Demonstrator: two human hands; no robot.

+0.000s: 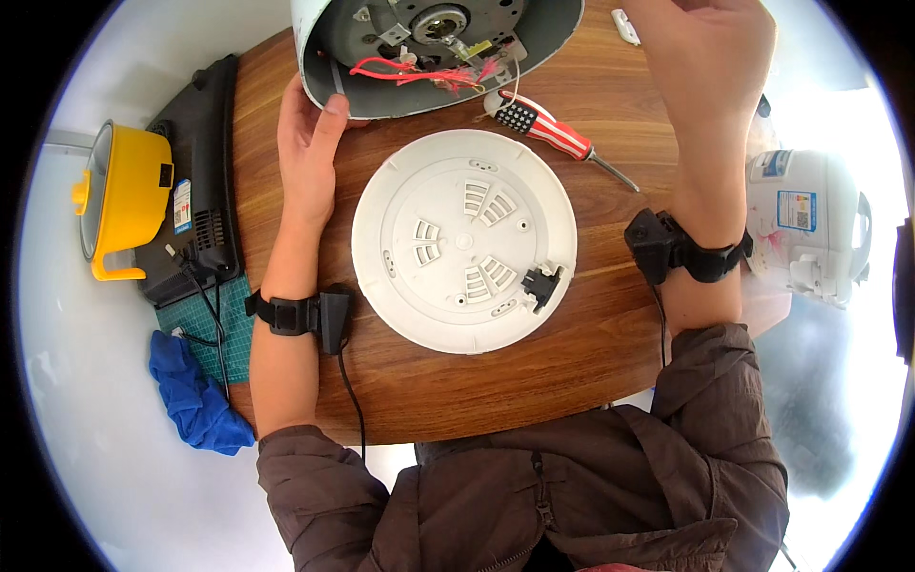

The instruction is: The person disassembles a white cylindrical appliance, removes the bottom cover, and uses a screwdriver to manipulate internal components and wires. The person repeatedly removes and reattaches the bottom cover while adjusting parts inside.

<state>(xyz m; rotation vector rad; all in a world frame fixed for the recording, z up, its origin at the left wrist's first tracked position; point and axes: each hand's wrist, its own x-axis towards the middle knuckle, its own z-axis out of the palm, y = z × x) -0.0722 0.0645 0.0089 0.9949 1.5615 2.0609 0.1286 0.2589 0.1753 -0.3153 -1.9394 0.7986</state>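
Note:
An upturned rice cooker body point(562, 38) lies tilted at the far edge, its open underside showing a grey metal plate and a bundle of red wires point(410, 72). My left hand point(310, 133) holds its left rim, thumb on the outside and the other fingers mostly hidden. To its right my right hand point(715, 57) is raised at the top edge, with its fingers cut off by the frame. Between my forearms lies a round white vented base cover point(438, 200) with a black socket point(541, 288). A screwdriver point(543, 126) with a red, white and blue handle rests beyond it.
On the left are a yellow electric pot point(133, 200), a black appliance point(205, 143), a green cutting mat point(233, 334) and a blue cloth point(195, 396). A white rice cooker point(810, 248) stands at right. A small white part point(625, 27) lies near my right hand.

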